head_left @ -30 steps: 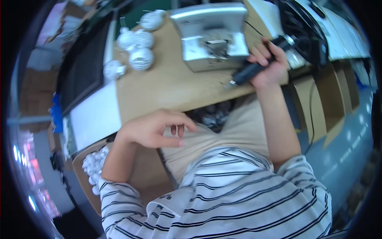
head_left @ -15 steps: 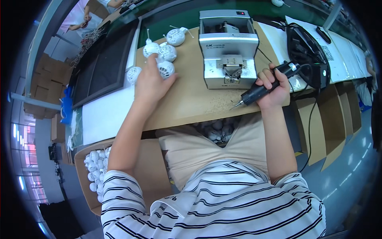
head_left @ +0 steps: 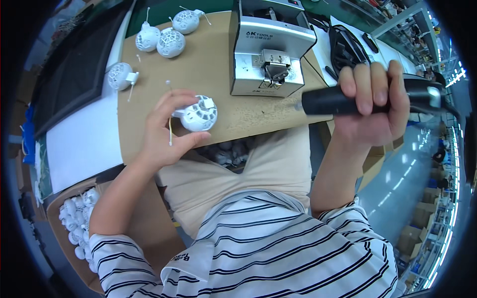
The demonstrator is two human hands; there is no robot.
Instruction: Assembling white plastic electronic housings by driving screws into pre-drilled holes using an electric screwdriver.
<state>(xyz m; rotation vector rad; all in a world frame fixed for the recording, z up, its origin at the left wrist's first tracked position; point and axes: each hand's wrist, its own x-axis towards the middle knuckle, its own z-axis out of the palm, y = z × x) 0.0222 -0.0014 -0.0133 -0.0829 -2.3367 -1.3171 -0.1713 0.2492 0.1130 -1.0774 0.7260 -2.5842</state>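
My left hand (head_left: 166, 130) grips a white round lattice ball (head_left: 199, 117) with a short neck and thin wires, held near the front edge of the cardboard-topped bench. In my right hand (head_left: 370, 107) is a black electric screwdriver (head_left: 325, 101), fingers wrapped round its body. Its tip points left and is blurred. Between and beyond the hands stands a silver screw feeder (head_left: 268, 74). Farther back lie more lattice balls: a lone one (head_left: 119, 76) at the left and a group (head_left: 171, 42) of three behind it.
A cardboard box (head_left: 62, 211) with several white balls stands at lower left. More white pieces (head_left: 228, 153) sit below the bench edge, between my legs. A dark framed panel (head_left: 82, 69) and a white sheet (head_left: 84, 149) lie left. A black case (head_left: 348, 47) lies back right.
My left hand has taken one ball from the group and brought it toward me. The screwdriver has risen closer to the camera and turned level. The view has shifted to the right.
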